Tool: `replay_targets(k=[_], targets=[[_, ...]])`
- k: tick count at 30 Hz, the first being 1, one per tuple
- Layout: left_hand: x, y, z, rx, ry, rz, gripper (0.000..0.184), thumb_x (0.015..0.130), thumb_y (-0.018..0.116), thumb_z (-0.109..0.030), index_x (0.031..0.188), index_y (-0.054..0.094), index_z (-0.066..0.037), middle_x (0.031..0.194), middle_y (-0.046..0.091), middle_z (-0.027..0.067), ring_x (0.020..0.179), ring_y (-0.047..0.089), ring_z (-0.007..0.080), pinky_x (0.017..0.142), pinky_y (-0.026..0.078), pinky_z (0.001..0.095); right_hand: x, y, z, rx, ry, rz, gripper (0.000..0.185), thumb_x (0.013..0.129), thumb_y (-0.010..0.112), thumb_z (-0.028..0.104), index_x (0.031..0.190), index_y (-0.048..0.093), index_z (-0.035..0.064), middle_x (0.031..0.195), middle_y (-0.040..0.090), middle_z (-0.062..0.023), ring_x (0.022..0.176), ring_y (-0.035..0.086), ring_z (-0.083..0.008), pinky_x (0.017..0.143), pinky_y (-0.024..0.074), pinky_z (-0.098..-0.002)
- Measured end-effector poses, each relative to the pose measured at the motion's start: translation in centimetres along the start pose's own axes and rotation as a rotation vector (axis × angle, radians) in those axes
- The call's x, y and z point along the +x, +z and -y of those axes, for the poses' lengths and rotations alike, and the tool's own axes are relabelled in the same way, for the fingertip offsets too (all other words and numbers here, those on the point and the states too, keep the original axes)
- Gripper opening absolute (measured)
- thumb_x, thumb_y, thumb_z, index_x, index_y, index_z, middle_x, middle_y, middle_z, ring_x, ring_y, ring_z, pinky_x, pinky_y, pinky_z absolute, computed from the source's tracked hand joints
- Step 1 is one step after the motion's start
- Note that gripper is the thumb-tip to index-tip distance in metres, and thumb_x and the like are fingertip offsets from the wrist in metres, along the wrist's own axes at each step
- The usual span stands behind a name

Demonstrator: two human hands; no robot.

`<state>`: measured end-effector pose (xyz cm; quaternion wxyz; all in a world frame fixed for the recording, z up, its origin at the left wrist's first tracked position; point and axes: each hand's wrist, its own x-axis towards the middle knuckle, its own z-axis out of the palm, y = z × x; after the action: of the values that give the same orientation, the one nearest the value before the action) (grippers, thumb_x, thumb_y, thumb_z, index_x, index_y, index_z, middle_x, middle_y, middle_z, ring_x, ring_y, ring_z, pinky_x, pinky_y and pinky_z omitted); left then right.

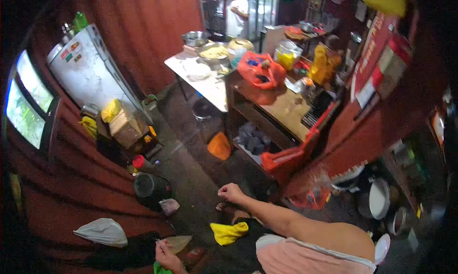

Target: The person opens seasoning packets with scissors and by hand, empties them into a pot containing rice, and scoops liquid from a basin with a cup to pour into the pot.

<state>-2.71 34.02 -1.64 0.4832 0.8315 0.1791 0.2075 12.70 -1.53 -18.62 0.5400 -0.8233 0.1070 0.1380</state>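
Note:
Low in the view, my left hand (168, 258) is closed, with a thin pale object at its fingertips that is too small to name. A flat tan item (180, 244) lies beside it, and a white bag (102, 231) is farther left. My right hand (231, 193) is held out over the floor with its fingers curled together; anything inside is hidden. Below that hand is a yellow cloth (229, 233).
A black bin (145, 185) stands by the red left wall, near a white fridge (86, 66). Ahead are a white table (217, 95) and a wooden desk (281, 112) with bags and bowls. A person (237, 16) stands at the back. Basins (379, 199) lie at right.

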Motion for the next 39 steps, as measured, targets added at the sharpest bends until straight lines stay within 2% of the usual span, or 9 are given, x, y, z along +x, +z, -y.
replay_targets(k=[5, 11, 12, 15, 17, 25, 29, 31, 39], targets=[[-1.7, 0.9, -1.7, -0.011, 0.065, 0.129, 0.032, 0.113, 0.054, -0.023, 0.107, 0.071, 0.003, 0.085, 0.064, 0.0053, 0.079, 0.058, 0.0159, 0.08, 0.05, 0.0337, -14.6, -4.8, -5.5, 0.017, -0.094, -0.128, 0.033, 0.09, 0.078, 0.035, 0.106, 0.082, 0.0062, 0.095, 0.08, -0.013, 0.085, 0.077, -0.0234, 0.079, 0.059, -0.039], [-1.7, 1.9, 3.7, -0.262, -0.034, 0.237, 0.034, 0.113, 0.056, -0.025, 0.114, 0.07, 0.005, 0.087, 0.065, 0.0047, 0.084, 0.059, 0.014, 0.081, 0.05, 0.0322, -30.7, -12.9, -12.7, -0.095, 0.029, -0.253, 0.028, 0.093, 0.078, 0.034, 0.095, 0.081, 0.0059, 0.086, 0.078, -0.008, 0.086, 0.074, -0.0169, 0.08, 0.0566, -0.0359], [-1.8, 2.1, 4.1, -0.259, -0.032, 0.241, 0.034, 0.113, 0.056, -0.025, 0.114, 0.07, 0.005, 0.087, 0.065, 0.0047, 0.084, 0.059, 0.014, 0.081, 0.05, 0.0322, -31.7, -14.4, -17.1, 0.227, -0.009, -0.319, 0.026, 0.092, 0.078, 0.031, 0.094, 0.081, 0.0049, 0.085, 0.077, -0.0077, 0.087, 0.072, -0.0154, 0.081, 0.056, -0.0353], [-2.2, 2.4, 3.5, -0.291, -0.036, 0.272, 0.033, 0.113, 0.057, -0.025, 0.114, 0.07, 0.005, 0.085, 0.064, 0.0047, 0.084, 0.059, 0.0135, 0.082, 0.05, 0.0319, -34.8, -23.1, -8.4, -0.069, 0.009, -0.566, 0.014, 0.086, 0.078, 0.009, 0.099, 0.081, 0.0064, 0.092, 0.079, -0.0129, 0.081, 0.075, -0.0174, 0.077, 0.0581, -0.0335], [-3.1, 2.5, 1.2, -0.199, -0.002, 0.258, 0.033, 0.112, 0.058, -0.025, 0.114, 0.07, 0.005, 0.084, 0.064, 0.0039, 0.083, 0.059, 0.0136, 0.082, 0.05, 0.031, -33.5, -27.6, -7.5, -0.153, 0.115, -0.736, 0.01, 0.089, 0.075, 0.011, 0.086, 0.077, 0.0018, 0.08, 0.075, -0.0106, 0.078, 0.072, -0.0184, 0.075, 0.057, -0.0394], [-3.2, 1.4, 1.1, -0.258, -0.037, 0.239, 0.033, 0.112, 0.058, -0.027, 0.114, 0.071, 0.003, 0.084, 0.063, 0.003, 0.082, 0.058, 0.0124, 0.082, 0.049, 0.0302, -23.3, -37.9, -16.5, -1.024, -0.001, -0.173, 0.02, 0.088, 0.071, 0.013, 0.106, 0.077, 0.0078, 0.087, 0.077, -0.0155, 0.078, 0.074, -0.038, 0.07, 0.0563, -0.049], [-3.6, 0.7, -0.2, -0.181, -0.045, 0.18, 0.033, 0.112, 0.058, -0.028, 0.114, 0.071, 0.003, 0.083, 0.062, 0.0025, 0.081, 0.056, 0.0117, 0.079, 0.047, 0.0292, -19.7, -38.8, -20.7, -0.941, -0.235, -0.423, 0.024, 0.085, 0.074, 0.026, 0.103, 0.08, 0.0112, 0.098, 0.077, -0.0199, 0.09, 0.074, -0.0409, 0.08, 0.0598, -0.0502], [-3.5, 0.4, 1.2, -0.209, -0.045, 0.174, 0.034, 0.112, 0.058, -0.029, 0.114, 0.071, 0.003, 0.083, 0.062, 0.0023, 0.08, 0.056, 0.0118, 0.079, 0.047, 0.0295, -20.5, -39.0, -16.8, -0.946, 0.301, -0.155, 0.031, 0.08, 0.081, 0.032, 0.103, 0.08, 0.0116, 0.103, 0.078, -0.0178, 0.097, 0.075, -0.0388, 0.085, 0.0599, -0.0497], [-3.8, -0.1, 1.7, -0.22, -0.045, 0.171, 0.035, 0.113, 0.056, -0.028, 0.115, 0.069, 0.005, 0.086, 0.06, 0.0032, 0.084, 0.055, 0.0128, 0.082, 0.047, 0.0308, -21.1, -40.0, -17.8, -1.048, 0.137, 0.058, 0.046, 0.07, 0.09, 0.04, 0.109, 0.081, 0.0156, 0.101, 0.079, -0.0139, 0.099, 0.075, -0.0361, 0.086, 0.0601, -0.0468]])
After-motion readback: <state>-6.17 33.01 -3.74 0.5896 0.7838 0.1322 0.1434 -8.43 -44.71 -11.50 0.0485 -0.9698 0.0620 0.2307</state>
